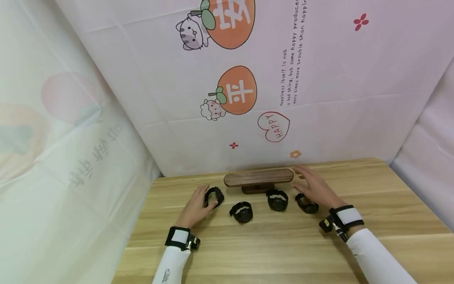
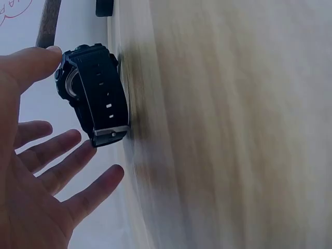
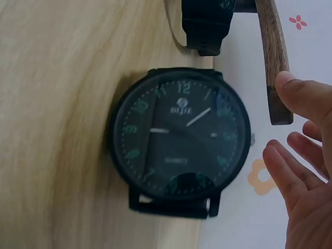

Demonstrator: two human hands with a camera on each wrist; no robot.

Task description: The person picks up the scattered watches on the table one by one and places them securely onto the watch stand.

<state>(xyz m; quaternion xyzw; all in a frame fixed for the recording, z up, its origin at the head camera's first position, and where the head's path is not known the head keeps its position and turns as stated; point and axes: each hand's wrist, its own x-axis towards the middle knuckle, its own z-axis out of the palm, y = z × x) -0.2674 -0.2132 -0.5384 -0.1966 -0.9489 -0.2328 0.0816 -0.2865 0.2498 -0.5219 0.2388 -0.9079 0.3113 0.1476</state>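
Observation:
My left hand is beside the leftmost black watch, its fingers spread around the far side. In the left wrist view the thumb tip overlaps the case of that digital watch, whose strap is buckled in a loop. My right hand reaches over the rightmost black watch to the right end of a wooden watch stand. Seen from the right wrist, the thumb lies over the end of the stand's bar, fingers apart. The round dial watch stands close by.
Two more black watches, one left of centre and one before the stand's base, sit on the wood-grain table. Behind the table hangs a printed white cloth, with more white cloth at the left.

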